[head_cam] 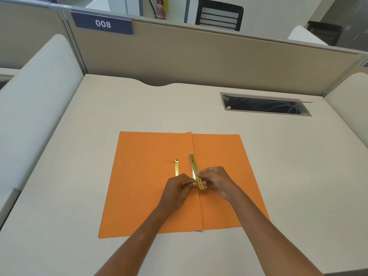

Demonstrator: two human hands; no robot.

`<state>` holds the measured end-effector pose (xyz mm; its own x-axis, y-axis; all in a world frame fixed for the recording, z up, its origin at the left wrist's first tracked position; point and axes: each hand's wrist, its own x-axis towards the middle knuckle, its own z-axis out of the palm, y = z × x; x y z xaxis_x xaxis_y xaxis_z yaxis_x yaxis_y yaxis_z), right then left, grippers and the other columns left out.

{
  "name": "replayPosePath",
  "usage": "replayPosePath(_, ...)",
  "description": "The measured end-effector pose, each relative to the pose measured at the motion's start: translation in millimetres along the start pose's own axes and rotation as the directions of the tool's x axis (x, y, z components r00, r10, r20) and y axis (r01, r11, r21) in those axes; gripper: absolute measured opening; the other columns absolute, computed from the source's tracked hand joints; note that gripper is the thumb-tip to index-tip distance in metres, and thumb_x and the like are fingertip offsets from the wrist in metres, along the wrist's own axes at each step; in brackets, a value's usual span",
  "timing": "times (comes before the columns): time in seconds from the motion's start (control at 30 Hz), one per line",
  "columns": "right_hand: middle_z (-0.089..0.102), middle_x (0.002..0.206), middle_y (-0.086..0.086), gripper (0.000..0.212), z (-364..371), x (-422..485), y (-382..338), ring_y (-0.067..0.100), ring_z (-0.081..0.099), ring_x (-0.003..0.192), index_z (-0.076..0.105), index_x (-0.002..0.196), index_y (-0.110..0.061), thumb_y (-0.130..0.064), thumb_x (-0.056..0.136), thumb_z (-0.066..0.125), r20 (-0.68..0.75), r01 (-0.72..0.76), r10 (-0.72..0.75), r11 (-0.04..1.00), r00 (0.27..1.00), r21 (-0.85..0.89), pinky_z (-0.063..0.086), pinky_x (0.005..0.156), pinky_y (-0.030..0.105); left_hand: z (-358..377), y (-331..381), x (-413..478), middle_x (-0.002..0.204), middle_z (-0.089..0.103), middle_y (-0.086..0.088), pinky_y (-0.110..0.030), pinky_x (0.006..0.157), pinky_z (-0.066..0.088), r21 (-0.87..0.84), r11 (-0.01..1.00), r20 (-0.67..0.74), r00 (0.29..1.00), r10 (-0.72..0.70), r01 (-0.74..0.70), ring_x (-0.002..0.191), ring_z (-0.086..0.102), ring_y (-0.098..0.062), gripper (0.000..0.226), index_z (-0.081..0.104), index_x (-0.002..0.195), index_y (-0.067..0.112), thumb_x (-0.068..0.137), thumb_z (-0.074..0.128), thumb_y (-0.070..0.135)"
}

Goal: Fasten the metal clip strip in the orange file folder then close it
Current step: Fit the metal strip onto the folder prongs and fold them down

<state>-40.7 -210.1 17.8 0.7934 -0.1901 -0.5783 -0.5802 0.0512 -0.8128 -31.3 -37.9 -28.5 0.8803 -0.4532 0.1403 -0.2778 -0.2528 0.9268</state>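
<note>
On the pale counter (278, 176) the orange file folder (143, 188) lies open and flat, its fold running away from the person. Over that fold both hands meet at the near end of the metal clip strip (196, 171): the right hand (217, 183) has its grip pinched narrow on the strip, whose far end tilts up off the folder, and the left hand (177, 189) has its fingertips closed against the same end. A second gold strip (176, 167) lies flat on the left leaf just beside them, its near end hidden under the left hand.
</note>
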Motion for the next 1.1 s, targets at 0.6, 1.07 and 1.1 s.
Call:
replayPosePath(0.6, 0.054, 0.051, 0.002, 0.005, -0.6, 6.9, -10.8, 0.008, 0.047, 0.042, 0.068, 0.083, 0.002, -0.002, 0.084, 0.070, 0.060, -0.069, 0.062, 0.991, 0.996, 0.117, 0.044, 0.041, 0.021, 2.5, -0.1, -3.4, 0.074, 0.061, 0.004, -0.022, 0.057, 0.039, 0.136, 0.988, -0.042, 0.996, 0.076, -0.070, 0.061, 0.051, -0.007, 0.014, 0.071, 0.085, 0.018, 0.092, 0.060, 0.015)
replayPosePath(1.07, 0.047, 0.048, 0.001, 0.008, 0.4, 0.5, -13.9, 0.010, 0.044, 0.043, 0.066, 0.082, 0.002, -0.002, 0.088, 0.065, 0.090, -0.081, 0.067, 0.983, 0.994, 0.162, 0.042, 0.044, 0.023, 6.0, 5.0, -0.1, 0.075, 0.063, 0.001, -0.035, 0.054, 0.045, 0.208, 0.974, -0.065, 0.992, 0.105, -0.089, 0.060, 0.054, -0.015, 0.013, 0.072, 0.084, 0.014, 0.090, 0.061, 0.009)
replayPosePath(1.1, 0.047, 0.048, 0.001, 0.008, 0.2, 0.3, -14.3, 0.010, 0.044, 0.043, 0.066, 0.081, 0.002, -0.002, 0.088, 0.065, 0.092, -0.083, 0.068, 0.983, 0.993, 0.164, 0.042, 0.044, 0.023, 6.0, 5.0, -0.4, 0.076, 0.063, 0.001, -0.035, 0.054, 0.045, 0.213, 0.973, -0.063, 0.992, 0.107, -0.092, 0.060, 0.055, -0.015, 0.013, 0.072, 0.084, 0.013, 0.090, 0.061, 0.008)
